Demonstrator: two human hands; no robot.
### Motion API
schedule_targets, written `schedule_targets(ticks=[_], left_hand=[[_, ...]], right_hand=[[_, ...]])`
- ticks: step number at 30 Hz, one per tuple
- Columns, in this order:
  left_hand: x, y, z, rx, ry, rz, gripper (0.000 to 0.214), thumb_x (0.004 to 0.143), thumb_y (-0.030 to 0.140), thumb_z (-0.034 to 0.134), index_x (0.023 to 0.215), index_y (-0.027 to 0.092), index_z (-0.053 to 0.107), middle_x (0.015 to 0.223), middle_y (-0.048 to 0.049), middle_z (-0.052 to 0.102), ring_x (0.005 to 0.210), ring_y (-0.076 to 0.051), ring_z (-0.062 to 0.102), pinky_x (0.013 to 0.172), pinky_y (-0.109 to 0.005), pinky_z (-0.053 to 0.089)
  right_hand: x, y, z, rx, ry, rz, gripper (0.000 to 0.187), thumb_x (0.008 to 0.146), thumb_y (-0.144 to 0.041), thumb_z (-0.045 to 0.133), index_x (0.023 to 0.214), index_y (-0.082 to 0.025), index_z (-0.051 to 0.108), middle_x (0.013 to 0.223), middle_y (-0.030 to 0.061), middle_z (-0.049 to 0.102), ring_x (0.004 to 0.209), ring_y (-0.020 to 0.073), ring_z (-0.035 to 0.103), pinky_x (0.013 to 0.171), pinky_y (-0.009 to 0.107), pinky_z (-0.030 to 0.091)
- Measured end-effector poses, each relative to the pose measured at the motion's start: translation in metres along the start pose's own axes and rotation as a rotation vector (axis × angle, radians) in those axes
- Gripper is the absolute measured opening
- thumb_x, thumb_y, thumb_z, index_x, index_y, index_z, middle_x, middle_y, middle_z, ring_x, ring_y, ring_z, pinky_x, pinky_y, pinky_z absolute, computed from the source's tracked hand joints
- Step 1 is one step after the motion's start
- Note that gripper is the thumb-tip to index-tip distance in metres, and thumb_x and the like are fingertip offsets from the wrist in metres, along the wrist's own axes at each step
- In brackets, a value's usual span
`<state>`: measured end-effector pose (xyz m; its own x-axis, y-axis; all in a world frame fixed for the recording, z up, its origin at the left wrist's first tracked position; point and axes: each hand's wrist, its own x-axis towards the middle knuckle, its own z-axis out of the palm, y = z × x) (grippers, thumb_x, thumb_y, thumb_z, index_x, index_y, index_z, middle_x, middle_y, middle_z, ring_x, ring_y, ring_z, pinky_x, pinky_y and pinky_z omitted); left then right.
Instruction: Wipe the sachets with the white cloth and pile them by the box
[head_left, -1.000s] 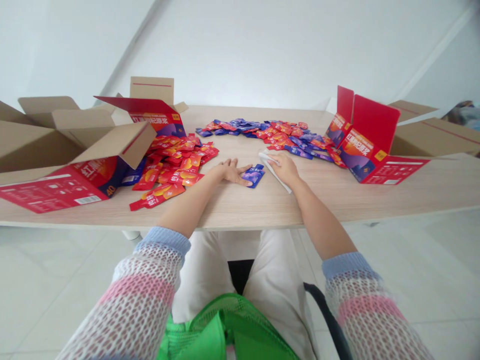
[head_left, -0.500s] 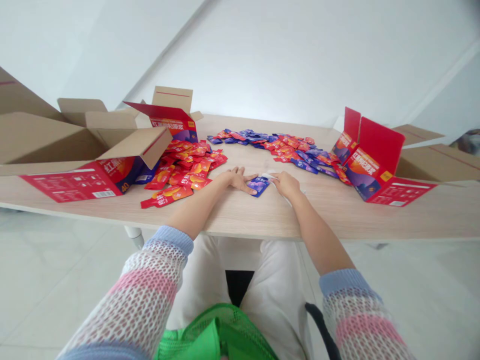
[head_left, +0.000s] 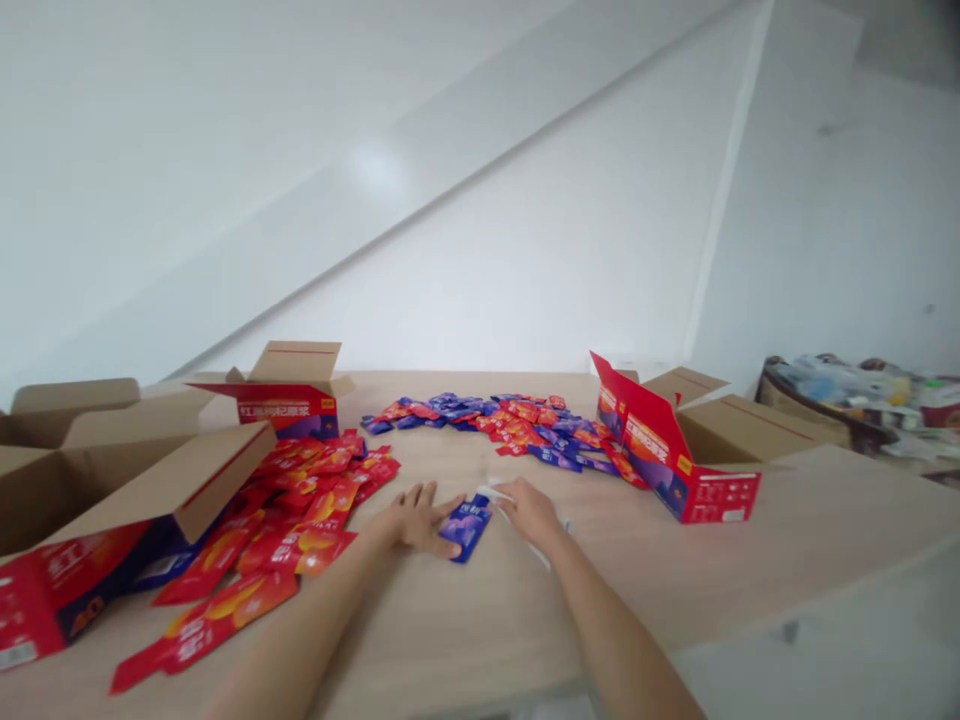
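Note:
A purple sachet (head_left: 466, 526) with white lettering lies flat on the pale wood table. My left hand (head_left: 420, 520) rests beside it with fingers spread, its thumb over the sachet's lower left edge. At the sachet's upper end, my right hand (head_left: 529, 512) is closed on a thin white wipe (head_left: 493, 492), possibly a tissue or cloth. Part of the white material trails under my right wrist. Left of my left hand spreads a heap of red sachets (head_left: 304, 510) with orange fruit pictures.
Mixed red and purple sachets (head_left: 517, 420) form an arc across the back. An open red carton (head_left: 660, 450) stands at right; another (head_left: 281, 408) is at back left, and a larger open carton (head_left: 97, 580) at near left. Beyond the table's right end sits a bin (head_left: 817, 405) of assorted packaging.
My view has tilted up and turned right, bringing the bin into sight and moving my lap out of it. Both hands stay at the purple sachet.

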<state>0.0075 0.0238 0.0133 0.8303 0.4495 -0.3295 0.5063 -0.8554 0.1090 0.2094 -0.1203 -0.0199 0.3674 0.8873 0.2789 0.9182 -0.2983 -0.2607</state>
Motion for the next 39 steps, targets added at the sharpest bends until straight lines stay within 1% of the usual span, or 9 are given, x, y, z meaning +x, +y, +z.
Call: schedule_targets(ticks=[5, 10, 17, 19, 21, 24, 33, 36, 39], left_hand=[[-0.003, 0.003, -0.002, -0.003, -0.03, -0.012, 0.117, 0.052, 0.085, 0.056, 0.149, 0.035, 0.016, 0.155, -0.0107, -0.006, 0.137, -0.043, -0.005, 0.106, -0.061, 0.006], [0.001, 0.005, 0.0, -0.002, -0.03, 0.01, 0.115, 0.053, 0.087, 0.054, 0.149, 0.038, 0.013, 0.155, -0.0089, -0.009, 0.137, -0.042, -0.007, 0.105, -0.062, 0.007], [0.009, 0.007, 0.004, 0.024, -0.052, -0.007, 0.111, 0.057, 0.084, 0.054, 0.149, 0.039, 0.01, 0.155, -0.0072, -0.009, 0.138, -0.043, -0.007, 0.105, -0.062, 0.007], [0.012, 0.007, 0.004, 0.044, -0.062, -0.03, 0.109, 0.057, 0.084, 0.054, 0.148, 0.039, 0.016, 0.155, -0.0069, -0.009, 0.137, -0.044, -0.007, 0.105, -0.062, 0.007], [0.015, 0.006, 0.004, 0.056, -0.074, -0.03, 0.108, 0.057, 0.084, 0.054, 0.148, 0.038, 0.018, 0.155, -0.007, -0.01, 0.137, -0.044, -0.007, 0.105, -0.062, 0.008], [0.018, 0.004, 0.004, 0.052, -0.081, 0.0, 0.11, 0.057, 0.082, 0.056, 0.148, 0.038, 0.015, 0.155, -0.0085, -0.011, 0.137, -0.044, -0.007, 0.105, -0.061, 0.008], [0.021, 0.0, 0.001, -0.013, -0.083, 0.042, 0.118, 0.055, 0.077, 0.063, 0.149, 0.037, 0.005, 0.155, -0.0097, -0.008, 0.136, -0.047, -0.007, 0.102, -0.065, 0.008], [0.021, 0.0, 0.001, -0.025, -0.076, 0.04, 0.119, 0.054, 0.075, 0.066, 0.149, 0.036, 0.007, 0.155, -0.0105, -0.008, 0.136, -0.047, -0.007, 0.102, -0.065, 0.009], [0.02, 0.0, 0.0, -0.034, -0.073, 0.049, 0.12, 0.052, 0.074, 0.068, 0.149, 0.037, 0.007, 0.155, -0.0102, -0.008, 0.136, -0.047, -0.006, 0.102, -0.065, 0.009]], right_hand=[[0.003, 0.0, 0.007, 0.054, 0.011, -0.094, 0.036, 0.087, -0.047, 0.043, 0.12, -0.047, 0.058, 0.106, 0.002, 0.065, 0.098, 0.0232, 0.062, 0.078, 0.032, 0.048], [0.0, 0.003, 0.003, 0.107, 0.003, -0.126, 0.038, 0.09, -0.041, 0.043, 0.124, -0.033, 0.059, 0.105, 0.0069, 0.062, 0.098, 0.0237, 0.06, 0.082, 0.032, 0.044], [0.002, 0.0, 0.005, 0.451, 0.135, -0.367, 0.032, 0.088, -0.034, 0.052, 0.117, -0.023, 0.061, 0.108, 0.0051, 0.062, 0.097, 0.0186, 0.057, 0.086, 0.03, 0.042], [0.001, -0.004, 0.006, 0.512, 0.093, -0.448, 0.029, 0.087, -0.033, 0.055, 0.112, -0.021, 0.062, 0.106, 0.004, 0.063, 0.097, 0.0182, 0.058, 0.086, 0.03, 0.042], [0.0, -0.008, 0.007, 0.466, -0.023, -0.498, 0.027, 0.086, -0.033, 0.057, 0.109, -0.022, 0.065, 0.105, 0.0036, 0.064, 0.096, 0.0184, 0.058, 0.086, 0.029, 0.042], [-0.001, -0.011, 0.007, 0.297, -0.131, -0.428, 0.028, 0.085, -0.035, 0.058, 0.11, -0.027, 0.067, 0.108, 0.0036, 0.064, 0.098, 0.0193, 0.058, 0.085, 0.028, 0.041], [-0.002, 0.001, -0.003, 0.007, -0.046, 0.051, 0.038, 0.086, -0.049, 0.052, 0.118, -0.032, 0.064, 0.114, 0.0054, 0.064, 0.102, 0.0229, 0.057, 0.082, 0.029, 0.042], [-0.001, 0.008, 0.0, 0.025, -0.012, 0.087, 0.038, 0.085, -0.05, 0.054, 0.116, -0.031, 0.066, 0.114, 0.0057, 0.064, 0.101, 0.0231, 0.057, 0.079, 0.029, 0.042], [0.002, 0.015, 0.004, 0.102, 0.033, 0.029, 0.037, 0.085, -0.049, 0.055, 0.114, -0.029, 0.067, 0.11, 0.0061, 0.065, 0.099, 0.0227, 0.057, 0.079, 0.029, 0.042]])
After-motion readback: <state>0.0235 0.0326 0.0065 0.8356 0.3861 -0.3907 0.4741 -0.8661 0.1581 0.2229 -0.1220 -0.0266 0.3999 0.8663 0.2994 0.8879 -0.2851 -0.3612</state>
